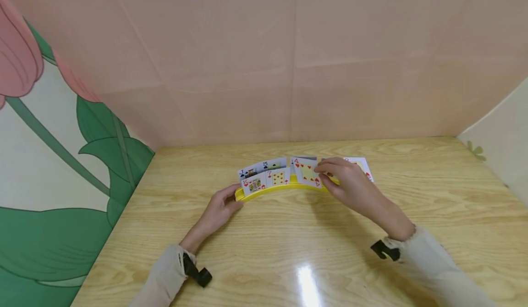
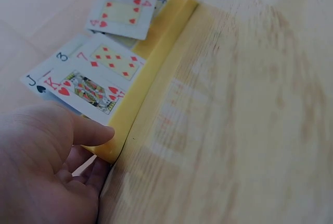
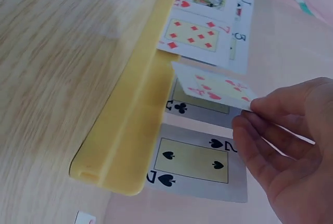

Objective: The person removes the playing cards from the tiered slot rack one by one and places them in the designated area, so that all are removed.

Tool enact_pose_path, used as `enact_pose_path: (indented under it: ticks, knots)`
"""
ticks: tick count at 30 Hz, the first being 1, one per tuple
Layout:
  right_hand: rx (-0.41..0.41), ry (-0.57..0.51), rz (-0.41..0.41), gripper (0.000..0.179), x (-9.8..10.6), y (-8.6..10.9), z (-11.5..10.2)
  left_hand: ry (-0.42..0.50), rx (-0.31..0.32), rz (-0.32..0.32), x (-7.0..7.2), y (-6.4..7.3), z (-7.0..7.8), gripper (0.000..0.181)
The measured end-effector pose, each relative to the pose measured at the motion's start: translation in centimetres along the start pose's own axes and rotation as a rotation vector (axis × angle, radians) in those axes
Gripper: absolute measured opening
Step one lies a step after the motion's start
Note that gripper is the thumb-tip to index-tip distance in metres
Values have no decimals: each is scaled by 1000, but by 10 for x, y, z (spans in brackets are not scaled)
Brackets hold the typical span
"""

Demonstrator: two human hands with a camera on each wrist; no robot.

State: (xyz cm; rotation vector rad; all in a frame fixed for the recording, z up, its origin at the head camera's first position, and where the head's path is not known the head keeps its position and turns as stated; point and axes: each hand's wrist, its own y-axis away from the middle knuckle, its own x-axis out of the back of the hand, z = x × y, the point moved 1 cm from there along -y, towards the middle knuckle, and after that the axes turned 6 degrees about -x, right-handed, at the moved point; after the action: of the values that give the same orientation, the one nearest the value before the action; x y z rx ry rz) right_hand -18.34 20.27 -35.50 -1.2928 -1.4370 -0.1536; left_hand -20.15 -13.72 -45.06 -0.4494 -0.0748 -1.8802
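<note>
My left hand (image 1: pixel 220 208) grips the left end of a curved yellow card holder (image 1: pixel 266 190), its thumb on the front. My right hand (image 1: pixel 350 183) pinches the edge of a hearts playing card (image 1: pixel 307 173) between thumb and fingers, tilted over the right half of the holder. The king of hearts (image 2: pixel 86 91) and seven of diamonds (image 2: pixel 115 62) stand in the front row on the left. Behind them are a jack (image 2: pixel 35 82) and a three (image 1: pixel 274 164). A clubs card (image 3: pixel 197 113), partly hidden by the held card, and the two of spades (image 3: pixel 192 160) stand further right.
A hearts card (image 1: pixel 363 164) shows beyond my right hand, partly hidden by it. The holder stands on a wood-grain table (image 1: pixel 247 252). A pink-draped wall (image 1: pixel 247 91) rises behind, and a flower-patterned wall (image 1: pixel 53 174) is at the left.
</note>
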Motion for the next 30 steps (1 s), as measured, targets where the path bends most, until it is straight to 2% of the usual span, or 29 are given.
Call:
enact_pose_path:
  ticks: [4, 11, 16, 19, 23, 30]
  knots:
    - [-32, -83, 15, 17, 4, -1, -1, -11, 9, 5, -2, 0, 6, 47]
    - [-84, -207, 78, 23, 10, -2, -2, -8, 0, 0, -1, 7, 37, 45]
    - [-127, -269, 132, 30, 16, -2, -1, -1, -2, -6, -1, 8, 38, 45]
    - [-120, -291, 178, 32, 20, -2, 0, 0, 2, -15, 0, 7, 37, 45]
    - [-122, -287, 220, 29, 27, -3, 3, -2, 3, -12, 0, 8, 36, 44]
    - [-200, -322, 269, 23, 42, -4, 10, -12, 1, 0, -1, 8, 36, 43]
